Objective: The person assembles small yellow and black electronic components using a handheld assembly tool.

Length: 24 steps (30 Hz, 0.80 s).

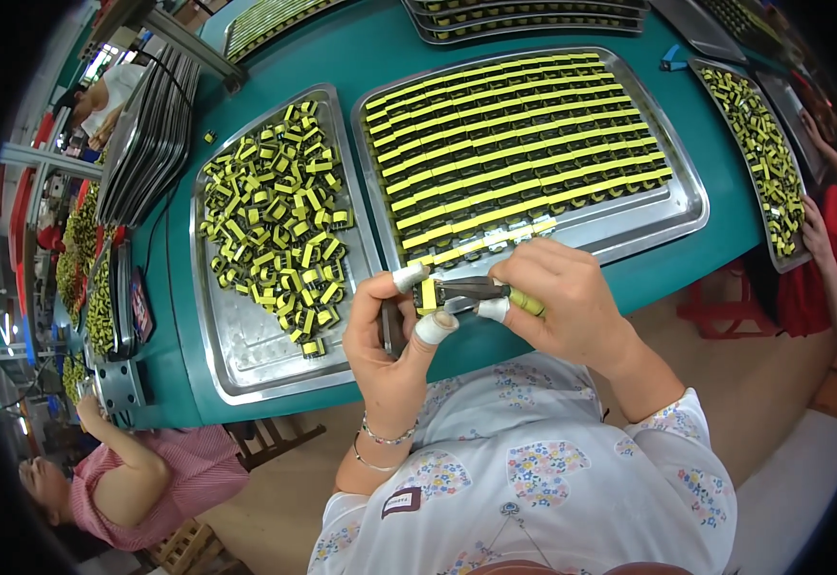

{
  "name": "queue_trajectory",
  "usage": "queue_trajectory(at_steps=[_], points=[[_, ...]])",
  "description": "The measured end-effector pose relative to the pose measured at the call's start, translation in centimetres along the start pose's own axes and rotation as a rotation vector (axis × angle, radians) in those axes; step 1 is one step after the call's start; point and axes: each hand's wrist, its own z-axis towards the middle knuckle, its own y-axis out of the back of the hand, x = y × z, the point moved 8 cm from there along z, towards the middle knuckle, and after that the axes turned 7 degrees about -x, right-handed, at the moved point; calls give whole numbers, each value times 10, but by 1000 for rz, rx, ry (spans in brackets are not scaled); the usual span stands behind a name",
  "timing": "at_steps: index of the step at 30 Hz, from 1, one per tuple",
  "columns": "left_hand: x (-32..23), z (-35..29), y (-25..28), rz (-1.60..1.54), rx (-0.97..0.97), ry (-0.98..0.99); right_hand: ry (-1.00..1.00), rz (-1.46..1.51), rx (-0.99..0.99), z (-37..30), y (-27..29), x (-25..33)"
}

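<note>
In front of my body, my left hand (383,353) pinches a small yellow-taped transformer (429,296) between thumb and forefinger; both fingertips wear white tape. My right hand (572,299) grips pliers (526,301) with yellow-green handles, and their dark jaws meet the transformer's right side. White tape also wraps my right thumb tip. Just beyond my hands lies a metal tray (629,222) with neat rows of the same yellow and black transformers (514,144). To its left, a second metal tray (246,369) carries a loose heap of them (275,211).
The trays rest on a green table (174,316). Tall stacked trays (155,125) stand at the far left, and more filled trays (524,19) at the back. A blue-handled tool (672,59) lies far right, near another filled tray (758,158) that a co-worker's hand (814,230) touches. Another person (150,479) sits at left.
</note>
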Motion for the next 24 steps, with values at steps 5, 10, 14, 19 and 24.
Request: queue_trajectory(at_steps=[5, 10, 14, 19, 24], points=[[0, 1, -2, -25, -14, 5, -22, -59, 11, -2, 0, 2], [6, 1, -6, -143, -30, 162, -132, 106, -76, 0, 7, -7], [12, -1, -18, -337, 140, 307, -341, 540, -106, -3, -10, -14], [7, -8, -31, -482, 200, 392, -407, 876, 65, 3, -30, 1], [11, -10, -29, -476, 240, 381, -702, 1216, 144, -9, -50, 0]])
